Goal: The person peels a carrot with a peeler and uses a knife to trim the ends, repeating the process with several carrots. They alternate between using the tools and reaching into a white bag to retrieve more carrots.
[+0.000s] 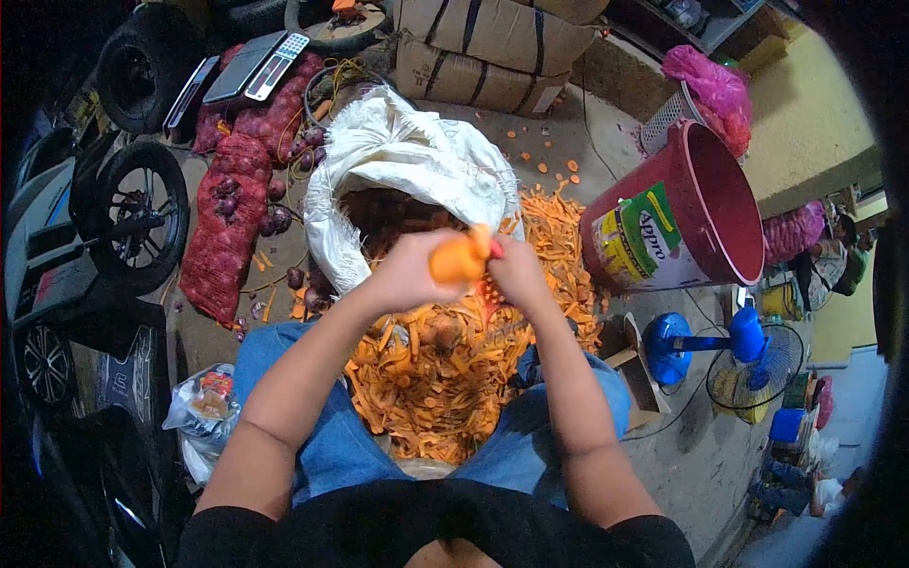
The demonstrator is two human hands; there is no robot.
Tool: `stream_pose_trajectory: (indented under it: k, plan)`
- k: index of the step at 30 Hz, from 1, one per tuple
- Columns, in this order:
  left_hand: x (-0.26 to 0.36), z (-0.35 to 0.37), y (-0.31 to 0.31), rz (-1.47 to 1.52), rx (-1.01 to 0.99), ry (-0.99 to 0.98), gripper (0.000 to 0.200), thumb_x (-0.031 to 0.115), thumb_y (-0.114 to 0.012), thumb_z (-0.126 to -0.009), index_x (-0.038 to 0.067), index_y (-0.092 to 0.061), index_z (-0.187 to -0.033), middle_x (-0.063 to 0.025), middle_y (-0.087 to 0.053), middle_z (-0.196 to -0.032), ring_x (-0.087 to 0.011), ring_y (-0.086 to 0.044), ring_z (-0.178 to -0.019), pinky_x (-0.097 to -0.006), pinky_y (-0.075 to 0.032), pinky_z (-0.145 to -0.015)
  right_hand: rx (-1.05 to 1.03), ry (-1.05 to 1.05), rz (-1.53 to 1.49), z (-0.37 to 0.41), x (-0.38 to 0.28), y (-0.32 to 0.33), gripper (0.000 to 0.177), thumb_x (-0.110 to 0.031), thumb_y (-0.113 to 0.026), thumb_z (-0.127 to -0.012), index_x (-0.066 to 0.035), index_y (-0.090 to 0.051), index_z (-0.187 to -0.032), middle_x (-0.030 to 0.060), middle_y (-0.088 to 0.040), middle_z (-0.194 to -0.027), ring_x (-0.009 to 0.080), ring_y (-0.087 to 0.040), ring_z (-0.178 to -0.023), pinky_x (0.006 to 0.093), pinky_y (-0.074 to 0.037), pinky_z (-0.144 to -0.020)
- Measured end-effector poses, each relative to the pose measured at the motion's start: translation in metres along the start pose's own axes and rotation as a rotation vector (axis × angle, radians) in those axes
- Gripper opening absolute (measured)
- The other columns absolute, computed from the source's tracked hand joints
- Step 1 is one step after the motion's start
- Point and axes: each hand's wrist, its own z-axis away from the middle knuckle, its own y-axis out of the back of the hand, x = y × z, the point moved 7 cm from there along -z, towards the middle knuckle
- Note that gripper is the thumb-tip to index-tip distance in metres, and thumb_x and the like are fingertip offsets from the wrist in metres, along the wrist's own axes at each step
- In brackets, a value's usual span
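The left hand [409, 270] grips a carrot [461, 257] that reaches across to the right hand [516, 273], closed on a red-handled peeler [495, 250], above the peelings [445, 379].

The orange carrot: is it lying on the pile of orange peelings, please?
No, the left hand grips the orange carrot above the peelings.

The carrot [461, 257] is a short, thick orange piece with a smooth, bright surface. It is gripped in the left hand [407, 273] and held in the air above a heap of orange peels [445, 379], its blunt end pointing up and right. The peeler [495, 249] shows only as a small red bit above the right hand [519, 275], touching the carrot's right side; its blade is hidden.
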Motion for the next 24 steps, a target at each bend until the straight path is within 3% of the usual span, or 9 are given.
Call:
stream_pose_trajectory:
  k: [2,6,8,11,13,18,20,21,24]
  plan:
    - [0.037,0.024,-0.024,0.070,-0.291,-0.441,0.043,0.016,-0.069,-0.056,0.002,-0.052,-0.093,-0.0096,-0.057,-0.087,-0.0133,-0.053,-0.080,-0.0275,-0.041,-0.073,-0.130,-0.080,-0.179,-0.016,0.074,-0.038,0.017,-0.018,-0.052,-0.066,-0.004,-0.060,-0.070,0.0175,-0.057,-0.066,0.0306,-0.056,-0.062,0.0368,-0.044,-0.057]
    - [0.020,0.016,-0.018,0.009,-0.139,-0.504,0.046,0.017,-0.071,-0.056,0.006,-0.052,-0.096,-0.0084,-0.053,-0.092,-0.0216,-0.049,-0.087,-0.0318,-0.037,-0.078,-0.258,-0.354,-0.281,-0.004,0.063,-0.068,0.030,-0.031,-0.053,-0.068,-0.003,-0.061,-0.074,0.0173,-0.058,-0.066,0.0270,-0.058,-0.063,0.0331,-0.046,-0.058]
    - [0.035,0.016,-0.007,-0.050,-0.045,-0.589,0.045,0.014,-0.070,-0.056,0.007,-0.052,-0.096,-0.0075,-0.052,-0.090,-0.0221,-0.046,-0.090,-0.0319,-0.036,-0.080,-0.181,-0.057,-0.670,0.018,-0.012,-0.046,0.024,-0.026,-0.058,-0.069,-0.006,-0.059,-0.083,0.0062,-0.059,-0.078,0.0178,-0.057,-0.070,0.0306,-0.045,-0.065]
    - [0.035,0.018,-0.005,-0.211,0.095,-0.573,0.044,0.013,-0.070,-0.055,0.007,-0.052,-0.094,-0.0074,-0.051,-0.088,-0.0226,-0.045,-0.093,-0.0329,-0.035,-0.081,0.222,-0.007,-0.774,0.009,-0.015,-0.080,0.028,-0.019,-0.060,-0.068,-0.009,-0.054,-0.093,0.0015,-0.056,-0.086,0.0125,-0.054,-0.075,0.0277,-0.046,-0.065]
    - [0.026,0.016,-0.005,-0.230,0.127,-0.551,0.044,0.013,-0.070,-0.054,0.006,-0.052,-0.094,-0.0077,-0.050,-0.088,-0.0228,-0.046,-0.092,-0.0327,-0.037,-0.080,-0.386,-0.165,-1.570,0.006,-0.017,-0.112,0.031,-0.017,-0.059,-0.070,-0.009,-0.050,-0.099,0.0022,-0.055,-0.087,0.0114,-0.055,-0.076,0.0242,-0.046,-0.064]
    - [0.018,0.008,0.012,-0.119,0.253,-0.491,0.044,0.013,-0.071,-0.054,0.003,-0.050,-0.091,-0.0098,-0.051,-0.087,-0.0242,-0.050,-0.084,-0.0311,-0.041,-0.075,-0.210,-0.317,-1.127,-0.003,-0.003,-0.075,0.020,-0.017,-0.050,-0.077,-0.001,-0.052,-0.090,0.0042,-0.056,-0.079,0.0111,-0.054,-0.068,0.0244,-0.045,-0.056]
    - [-0.002,0.000,0.018,-0.198,0.211,-0.207,0.045,0.013,-0.071,-0.055,0.002,-0.047,-0.091,-0.0118,-0.052,-0.086,-0.0257,-0.053,-0.080,-0.0299,-0.043,-0.072,-0.081,-0.400,-1.301,-0.003,0.001,-0.058,0.018,-0.016,-0.047,-0.080,0.000,-0.054,-0.085,0.0044,-0.056,-0.075,0.0107,-0.053,-0.062,0.0251,-0.044,-0.052]
    - [-0.010,-0.003,0.017,-0.209,0.200,-0.197,0.046,0.015,-0.071,-0.055,0.002,-0.046,-0.092,-0.0136,-0.054,-0.085,-0.0274,-0.054,-0.080,-0.0309,-0.043,-0.071,-0.045,-0.479,-1.090,-0.002,0.007,-0.051,0.020,-0.018,-0.047,-0.081,0.000,-0.054,-0.082,0.0040,-0.056,-0.069,0.0100,-0.052,-0.059,0.0242,-0.042,-0.051]
    - [-0.033,-0.012,0.003,-0.237,0.140,-0.011,0.047,0.015,-0.069,-0.054,0.002,-0.046,-0.093,-0.0154,-0.055,-0.085,-0.0281,-0.056,-0.079,-0.0318,-0.044,-0.070,0.058,-0.292,-0.833,-0.004,0.003,-0.033,0.021,-0.019,-0.048,-0.081,0.001,-0.054,-0.079,0.0033,-0.055,-0.064,0.0094,-0.051,-0.056,0.0253,-0.039,-0.049]
